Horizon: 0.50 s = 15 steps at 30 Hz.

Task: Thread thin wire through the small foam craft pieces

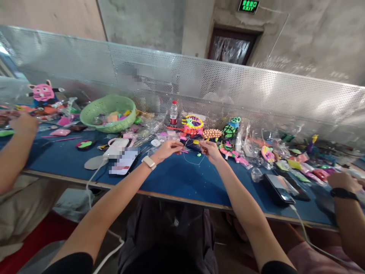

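Observation:
Above the middle of the blue table, my left hand (170, 149) has its fingers pinched on a thin pale string (190, 163). Facing it a short way to the right, my right hand (210, 150) pinches the same string, which hangs in a loose loop between the two. Whether it is thread or fine wire I cannot tell. A small yellow piece (196, 142) shows between the hands, and a small green piece (199, 155) lies on the table below. Just behind stand colourful clay figures, among them a spiky orange-brown one (211, 134).
A green basket (94, 121) with coloured packets stands back left. A bottle (173, 113) with a red cap is behind my hands. Phones (125, 161) and a power bank (278, 190) lie at either side. Co-workers' arms (17, 148) reach in from both sides. A perforated metal screen (182, 76) runs behind.

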{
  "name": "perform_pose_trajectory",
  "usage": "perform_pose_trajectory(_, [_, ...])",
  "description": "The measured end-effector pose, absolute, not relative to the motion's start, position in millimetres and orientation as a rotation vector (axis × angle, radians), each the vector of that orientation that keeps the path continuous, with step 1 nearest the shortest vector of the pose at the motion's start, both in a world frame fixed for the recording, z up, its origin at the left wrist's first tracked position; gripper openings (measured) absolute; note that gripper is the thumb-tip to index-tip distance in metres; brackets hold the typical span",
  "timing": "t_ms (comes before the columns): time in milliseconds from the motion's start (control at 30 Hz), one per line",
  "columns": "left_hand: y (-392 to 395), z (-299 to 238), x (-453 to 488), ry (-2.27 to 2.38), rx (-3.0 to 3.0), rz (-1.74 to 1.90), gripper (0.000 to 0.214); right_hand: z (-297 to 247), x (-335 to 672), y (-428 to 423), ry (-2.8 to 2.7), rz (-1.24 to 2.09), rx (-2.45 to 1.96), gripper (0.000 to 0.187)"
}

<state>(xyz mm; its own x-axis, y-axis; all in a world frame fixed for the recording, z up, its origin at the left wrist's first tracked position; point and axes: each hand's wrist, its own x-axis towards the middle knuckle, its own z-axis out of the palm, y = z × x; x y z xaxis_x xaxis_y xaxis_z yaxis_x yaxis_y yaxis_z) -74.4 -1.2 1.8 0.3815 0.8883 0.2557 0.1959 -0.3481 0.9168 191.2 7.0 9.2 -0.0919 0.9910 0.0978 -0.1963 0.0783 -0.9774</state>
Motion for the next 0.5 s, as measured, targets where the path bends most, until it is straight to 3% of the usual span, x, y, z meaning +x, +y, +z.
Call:
perform_pose_trajectory(100, [-19,3,-108,1.139,1.966,0.977,0.043,10,188,4,-1.176,1.291,-0.948,0.059])
perform_pose_trajectory(200, [-46,7,-148,1.679,2.209,0.828,0.031,11,187,2,-1.178,1.284,-0.933,0.058])
perform_pose_trajectory(333, [-87,14,-181,2.415,2.180,0.450,0.057,10,186,0,-1.199,1.281,-0.921,0.056])
perform_pose_trajectory(400, [-100,15,-184,2.564,2.069,0.268,0.068,10,184,-2,-1.203,1.283,-0.923,0.057])
perform_pose_trajectory(500, [-108,15,-181,2.619,1.989,0.174,0.066,11,183,-4,-1.203,1.289,-0.928,0.059])
